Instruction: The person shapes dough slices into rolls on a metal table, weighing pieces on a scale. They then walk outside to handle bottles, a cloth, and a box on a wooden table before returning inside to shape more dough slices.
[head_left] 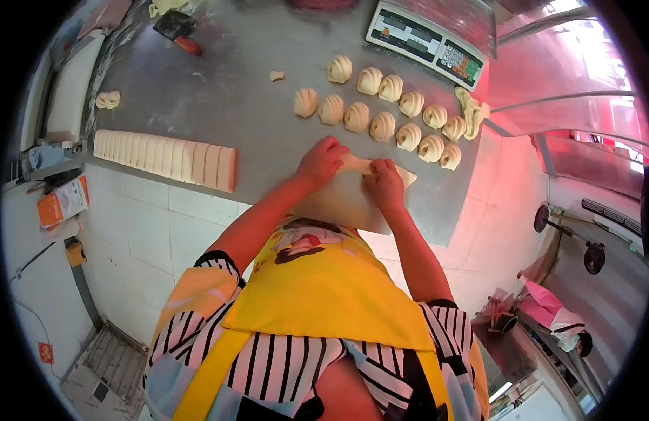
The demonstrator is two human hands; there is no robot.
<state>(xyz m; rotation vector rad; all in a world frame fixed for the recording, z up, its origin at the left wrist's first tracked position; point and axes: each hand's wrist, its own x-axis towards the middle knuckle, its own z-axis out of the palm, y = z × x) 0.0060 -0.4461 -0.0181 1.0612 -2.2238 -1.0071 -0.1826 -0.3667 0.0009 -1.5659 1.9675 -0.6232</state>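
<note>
Near the table's front edge, my left hand (323,163) has its fingers closed on one end of a pale strip of dough (354,163). My right hand (385,184) is closed on the same strip farther right, and a pointed end of dough (406,176) shows beyond it. Just behind my hands lie two rows of shaped dough pieces (382,126) with ridged, wrapped surfaces. Over to the left, a long row of cut dough slices (159,159) lies along the front edge. A small dough scrap (277,75) rests behind my left hand.
The metal table (233,84) also holds a digital scale (426,43) at the back right and a scraper (177,31) with a red handle at the back left. A twisted dough piece (108,99) lies far left, and loose dough (471,114) lies at the right edge.
</note>
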